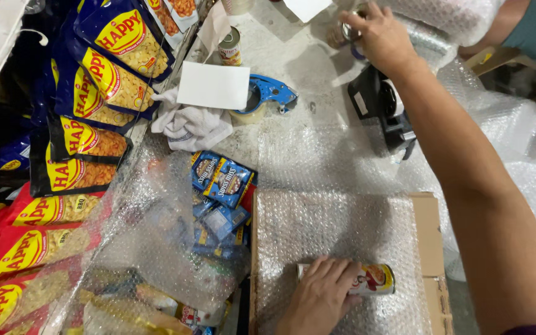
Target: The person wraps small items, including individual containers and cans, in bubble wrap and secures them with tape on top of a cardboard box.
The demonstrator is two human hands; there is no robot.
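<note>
Fingers (336,273) over can (376,279); grip seemingly closed.

My left hand (321,291) presses a small can (376,279) onto bubble wrap (336,229) at six o'clock; my right hand (376,34) grips something, perhaps a jar, at one o'clock.

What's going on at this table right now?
A person is working at a table covered in bubble wrap. Their left hand presses a small can lying on its side on a sheet of bubble wrap over a cardboard box. Their right hand reaches to the far side of the table and closes around what looks like another can, mostly hidden. A blue tape dispenser, a white cloth and blue drink-mix packets lie nearby, with snack bags stacked at the left.
</note>
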